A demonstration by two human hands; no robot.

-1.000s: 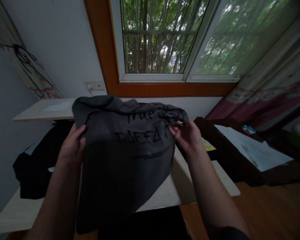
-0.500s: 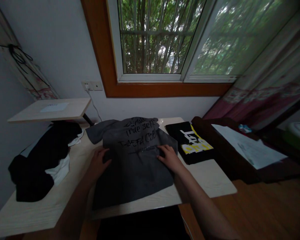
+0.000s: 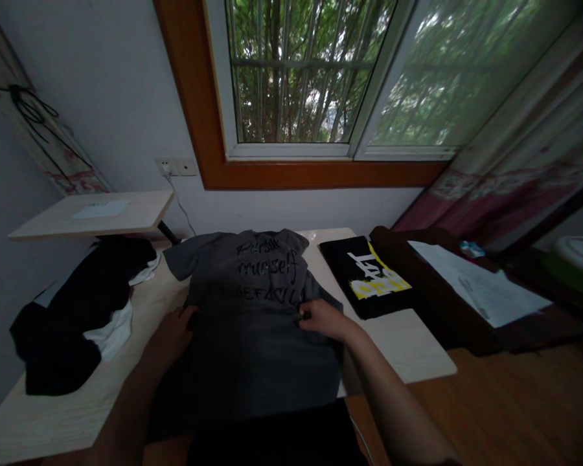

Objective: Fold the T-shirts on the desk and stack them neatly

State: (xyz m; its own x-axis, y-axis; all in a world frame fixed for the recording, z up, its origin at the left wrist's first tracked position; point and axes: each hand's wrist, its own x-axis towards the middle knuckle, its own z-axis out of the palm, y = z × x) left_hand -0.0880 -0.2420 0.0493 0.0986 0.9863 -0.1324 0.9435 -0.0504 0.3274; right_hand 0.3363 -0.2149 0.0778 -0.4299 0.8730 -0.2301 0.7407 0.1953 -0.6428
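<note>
A dark grey T-shirt (image 3: 252, 362) with black lettering lies spread on the pale wooden table (image 3: 53, 421), its hem hanging over the front edge. My left hand (image 3: 171, 333) is closed on the shirt's left side, fingers curled into the fabric. On the other side, my right hand (image 3: 320, 318) pinches the shirt just below the lettering. The cloth is drawn fairly straight between the two hands. Both sleeves rest toward the back of the table.
To the right lies a folded black garment (image 3: 364, 278) with a white and yellow print. A heap of black and white clothes (image 3: 78, 317) sits at the left, partly under a small raised shelf (image 3: 92, 213). Papers (image 3: 471, 281) rest on a dark surface farther right.
Both hands have closed from resting with fingers spread to gripping the shirt. The shirt has been pulled toward me, its hem now past the table edge, and the lettering has shifted.
</note>
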